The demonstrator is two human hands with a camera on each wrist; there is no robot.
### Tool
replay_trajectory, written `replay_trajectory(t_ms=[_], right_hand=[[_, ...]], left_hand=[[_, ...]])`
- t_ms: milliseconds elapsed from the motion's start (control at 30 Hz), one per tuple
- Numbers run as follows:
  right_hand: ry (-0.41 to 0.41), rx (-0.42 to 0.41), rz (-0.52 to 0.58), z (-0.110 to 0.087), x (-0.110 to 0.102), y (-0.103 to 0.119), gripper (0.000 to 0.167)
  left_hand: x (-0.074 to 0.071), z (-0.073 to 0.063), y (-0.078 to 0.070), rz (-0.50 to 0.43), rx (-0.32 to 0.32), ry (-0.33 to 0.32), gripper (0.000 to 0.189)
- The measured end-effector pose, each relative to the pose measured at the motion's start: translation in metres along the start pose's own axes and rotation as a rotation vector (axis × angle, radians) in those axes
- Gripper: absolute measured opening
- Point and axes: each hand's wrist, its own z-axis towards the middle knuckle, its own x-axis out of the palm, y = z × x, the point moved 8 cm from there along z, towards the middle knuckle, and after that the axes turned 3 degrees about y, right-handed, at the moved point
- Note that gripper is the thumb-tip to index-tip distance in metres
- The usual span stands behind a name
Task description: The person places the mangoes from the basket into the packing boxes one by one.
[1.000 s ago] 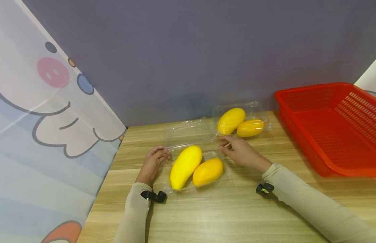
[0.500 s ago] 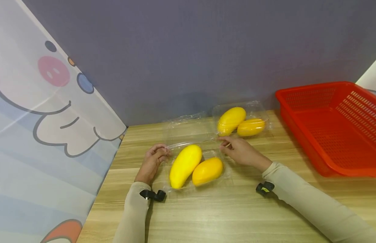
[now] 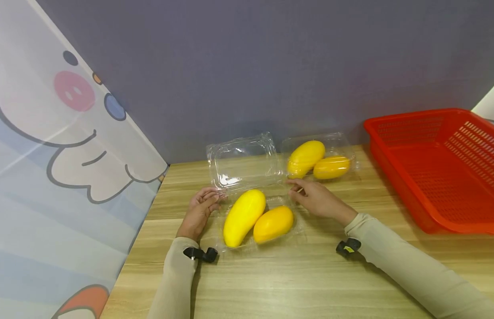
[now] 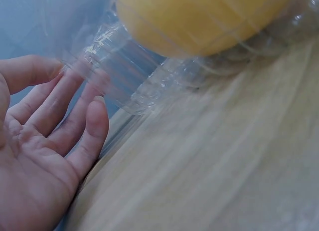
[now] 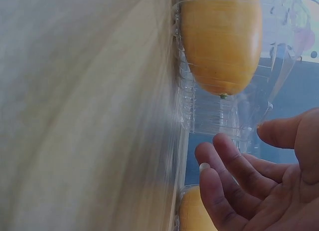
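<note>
An opened clear plastic clamshell box lies on the table, its base (image 3: 292,237) holding a long bright-yellow mango (image 3: 245,217) and a shorter orange-yellow mango (image 3: 274,223). Its lid (image 3: 243,161) slants up behind the base. My left hand (image 3: 199,212) pinches the box's left rim near the hinge; the left wrist view shows its thumb (image 4: 37,71) against the plastic edge. At the opposite hinge corner, my right hand (image 3: 316,198) pinches the rim between thumb and index finger. Its other fingers (image 5: 232,166) curl below the edge in the right wrist view.
A second clear clamshell (image 3: 344,141), closed over two mangoes, stands behind my right hand. To the right is a red plastic basket (image 3: 398,186). A grey wall (image 3: 247,79) rises behind the wooden table (image 3: 270,283), with a cartoon-printed sheet (image 3: 123,190) at left.
The open box's lid has tilted up from lying low at the back, its far edge now higher. Both hands stay at the hinge corners, and the mangoes have not moved.
</note>
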Motion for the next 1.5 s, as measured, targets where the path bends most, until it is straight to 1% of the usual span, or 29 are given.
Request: replay_trajectory(t_ms=[300, 533, 733, 967, 1133, 1267, 1433, 1500], right_hand=[[0.003, 0.009, 0.023, -0.001, -0.003, -0.001, 0.046], [-0.012, 0.015, 0.043, -0.002, -0.005, 0.000, 0.046], [-0.011, 0.009, 0.085, -0.004, -0.009, 0.000, 0.050], [-0.048, -0.020, 0.081, -0.002, -0.017, 0.005, 0.052], [-0.061, -0.055, 0.063, -0.001, -0.021, 0.012, 0.057], [-0.080, -0.068, 0.053, -0.001, -0.024, 0.016, 0.062], [-0.119, -0.075, 0.098, -0.001, -0.033, 0.024, 0.068], [-0.147, -0.100, 0.113, -0.003, -0.038, 0.030, 0.066]], left_hand=[[0.002, 0.002, -0.003, -0.013, 0.020, 0.009, 0.025], [0.005, 0.003, -0.004, -0.006, 0.040, 0.051, 0.024], [0.008, 0.004, -0.006, 0.012, 0.040, 0.072, 0.023], [0.007, 0.002, -0.007, 0.031, 0.040, 0.079, 0.023], [0.005, 0.001, -0.005, 0.047, 0.030, 0.080, 0.021], [0.005, 0.000, -0.005, 0.036, 0.038, 0.087, 0.022], [0.007, 0.000, -0.006, 0.012, 0.059, 0.092, 0.026], [0.007, 0.000, -0.006, 0.005, 0.063, 0.093, 0.028]])
